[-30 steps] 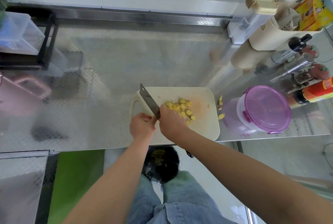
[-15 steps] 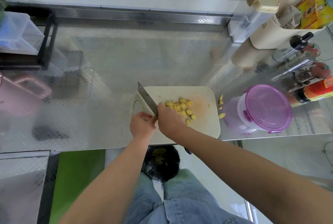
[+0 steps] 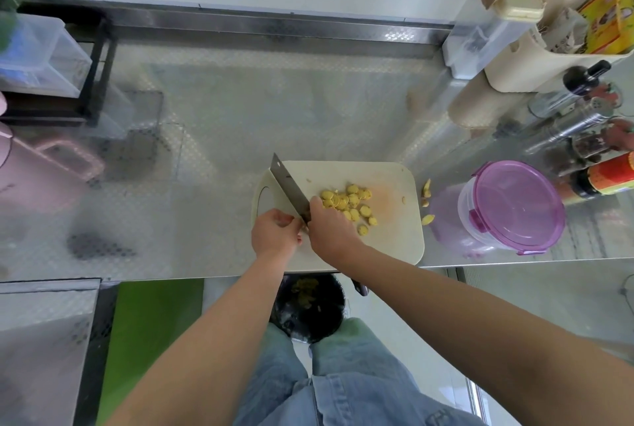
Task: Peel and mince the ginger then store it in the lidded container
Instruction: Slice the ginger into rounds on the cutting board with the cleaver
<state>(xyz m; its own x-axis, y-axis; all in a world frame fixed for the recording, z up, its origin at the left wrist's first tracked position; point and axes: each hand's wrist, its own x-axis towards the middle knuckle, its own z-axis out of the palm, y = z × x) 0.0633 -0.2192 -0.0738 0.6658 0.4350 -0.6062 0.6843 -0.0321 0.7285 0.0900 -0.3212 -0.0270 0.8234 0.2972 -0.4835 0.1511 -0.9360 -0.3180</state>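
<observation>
Steel counter (image 3: 223, 123) carried a pale cutting board (image 3: 394, 240), with ginger slices (image 3: 346, 202) heaped on it right of the knife (image 3: 290, 185). Right grip (image 3: 329, 231) was clamped on the knife's handle. Left grip (image 3: 274, 233) curled beside the blade; whether it held anything could not be told.

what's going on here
A person is working at a white cutting board. The right hand grips a cleaver; the left hand is curled beside the blade, what it holds hidden. Yellow ginger slices lie piled on the board. The purple-lidded container stands closed to the right.
</observation>
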